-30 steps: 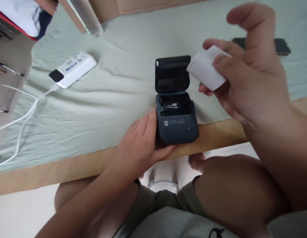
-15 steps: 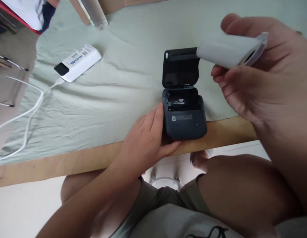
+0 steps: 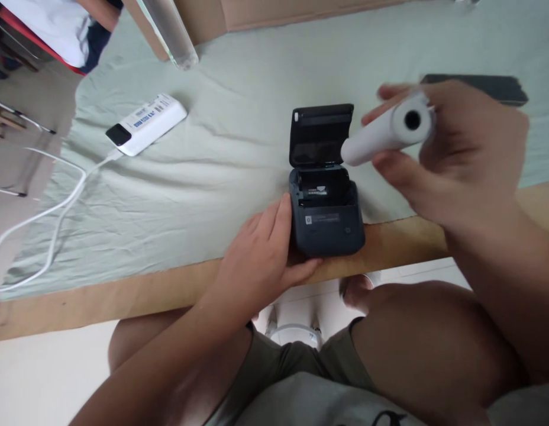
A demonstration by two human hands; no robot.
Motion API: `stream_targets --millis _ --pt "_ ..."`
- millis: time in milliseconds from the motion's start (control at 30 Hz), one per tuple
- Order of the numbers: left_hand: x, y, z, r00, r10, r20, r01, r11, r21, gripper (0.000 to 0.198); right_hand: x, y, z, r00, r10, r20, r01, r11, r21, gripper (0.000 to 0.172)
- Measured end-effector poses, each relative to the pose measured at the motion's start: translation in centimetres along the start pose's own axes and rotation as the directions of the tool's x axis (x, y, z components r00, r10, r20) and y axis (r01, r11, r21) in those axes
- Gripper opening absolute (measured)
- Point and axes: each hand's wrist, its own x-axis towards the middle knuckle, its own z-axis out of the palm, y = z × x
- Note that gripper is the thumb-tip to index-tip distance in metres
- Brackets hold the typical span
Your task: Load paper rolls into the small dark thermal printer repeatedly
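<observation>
A small dark portable printer (image 3: pixel 330 228) stands at the table's front edge with its lid (image 3: pixel 321 135) raised, so its paper bay shows. My left hand (image 3: pixel 259 248) grips the printer's near left corner, fingers along the side and thumb across the front. Above and right of the printer, my right hand (image 3: pixel 452 148) holds a white paper roll (image 3: pixel 378 137) between thumb and fingers. The roll's dark core hole faces me, and its other end comes near the lid's right side. Some fingers of that hand are blurred.
On the left lies a white power bank (image 3: pixel 152 124) with a white cable (image 3: pixel 57 222). A clear tube-like container (image 3: pixel 179 44) and cardboard (image 3: pixel 301 15) are at the back. A dark flat box (image 3: pixel 491 87) sits behind my right hand. Another person's arm (image 3: pixel 101 13) shows at the upper left.
My right hand has moved lower and turned the paper roll, so its core end now faces me. The dark box has come into view. My left hand stays on the printer.
</observation>
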Motion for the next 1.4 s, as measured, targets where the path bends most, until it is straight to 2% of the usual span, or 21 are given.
stream_targets --millis 67,133,267,367,433,533,633,700,833,1033,1133,1200,1300,1400 --pt "0.0 0.0 0.0 1.000 0.003 0.005 -0.003 1.000 -0.004 0.096 -0.3 0.0 -0.2 0.995 -0.089 0.046 0.095 0.983 -0.160 0.030" --pt "-0.1 0.0 0.1 1.000 -0.004 0.008 0.004 1.000 -0.010 0.096 -0.5 0.1 -0.1 0.991 -0.068 0.115 0.090 0.976 -0.198 0.032" --pt "-0.2 0.0 0.1 1.000 0.002 0.001 -0.002 1.000 -0.014 0.098 -0.5 0.5 1.1 0.974 -0.043 0.222 0.071 0.990 -0.119 0.030" --pt "-0.1 0.1 0.2 1.000 0.021 -0.012 -0.021 1.000 0.003 0.097 -0.6 0.7 2.2 0.981 0.036 0.192 -0.028 0.999 -0.043 0.043" --pt "-0.1 0.1 0.2 0.999 0.036 -0.020 -0.035 0.999 0.024 0.097 -0.6 0.8 2.7 0.981 0.045 0.187 -0.041 0.999 -0.029 0.036" --pt "0.0 0.1 0.3 0.999 0.047 -0.021 -0.046 0.998 0.044 0.097 -0.5 0.8 2.9 0.979 -0.069 0.193 0.087 0.992 -0.090 0.011" --pt "-0.1 0.1 0.2 0.999 0.031 -0.013 -0.031 0.999 0.037 0.097 -0.3 0.7 2.8 0.976 -0.129 0.173 0.163 0.966 -0.201 0.004" --pt "-0.1 0.2 0.1 1.000 0.004 0.003 -0.004 1.000 0.023 0.096 0.0 0.8 2.8 0.972 -0.078 0.224 0.134 0.960 -0.248 0.008" --pt "-0.2 0.2 0.1 1.000 0.001 0.009 -0.002 1.000 0.025 0.095 0.8 1.2 2.9 0.934 0.027 0.356 0.048 0.979 -0.199 0.028" --pt "-0.2 -0.1 0.4 1.000 0.016 -0.008 -0.016 1.000 0.010 0.103 0.9 0.8 2.6 0.939 0.127 0.321 -0.109 0.991 -0.073 0.014" --pt "-0.2 -0.2 0.4 0.998 0.053 -0.036 -0.052 0.999 0.013 0.105 0.3 1.2 2.1 0.952 0.083 0.294 -0.068 0.996 -0.061 0.014" --pt "-0.1 -0.1 0.3 0.997 0.062 -0.045 -0.061 0.998 0.031 0.105 0.1 1.8 1.9 0.945 0.064 0.322 -0.048 0.997 -0.060 0.015" --pt "0.0 0.1 0.3 0.999 0.035 -0.024 -0.035 0.999 0.034 0.107 0.2 2.4 1.9 0.912 0.093 0.399 -0.074 0.995 -0.063 0.018" --pt "0.0 0.3 0.5 1.000 0.005 -0.021 -0.005 1.000 0.008 0.108 0.5 2.0 1.9 0.918 0.121 0.377 -0.099 0.992 -0.079 0.017"
